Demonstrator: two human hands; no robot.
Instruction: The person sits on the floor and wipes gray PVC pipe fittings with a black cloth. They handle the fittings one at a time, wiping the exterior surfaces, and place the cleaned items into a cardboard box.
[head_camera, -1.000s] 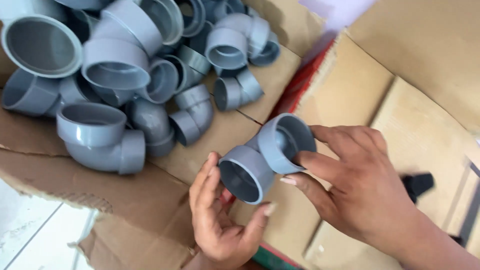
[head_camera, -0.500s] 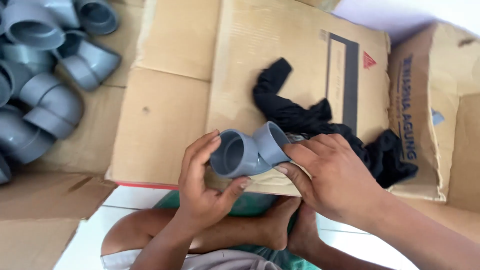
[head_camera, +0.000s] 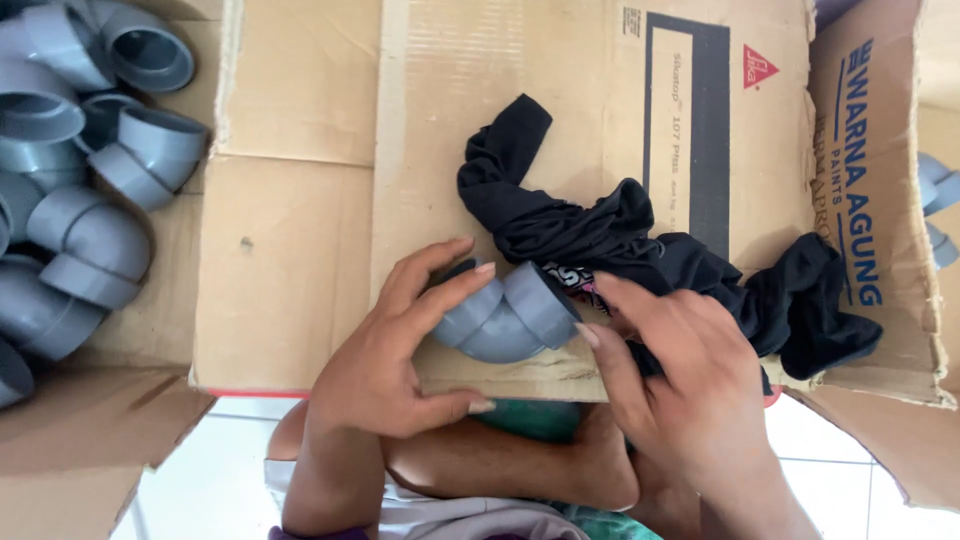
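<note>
**Two hands on a grey pipe elbow, with a black cloth close by**

We look down at our own two hands over a flattened cardboard sheet (head_camera: 300, 240) that lies on the floor. Our left hand (head_camera: 395, 345) is curled around a grey plastic pipe elbow (head_camera: 505, 320), fingers over the top and thumb underneath, so the elbow sits near the middle of the view at the near edge of the cardboard. Our right hand (head_camera: 690, 375) is spread fairly wide, its fingertips touching the elbow's right-hand collar while the rest of the hand lies over a crumpled black cloth (head_camera: 640, 250). The cloth trails from the centre toward the right, just beside the elbow. At the far left a heap of similar grey elbows (head_camera: 80, 190) lies well apart from the hands. An open cardboard box (head_camera: 870, 200) stands at the right.

We judge the step in hand to be holding the elbow steady while the right hand goes for the cloth; the next move would call for a firm pinch on the cloth without letting the elbow roll.

Compared with half a second ago, the elbow's open mouth has turned away from us, and the right hand has loosened from a grip on the collar to spread fingers.
</note>
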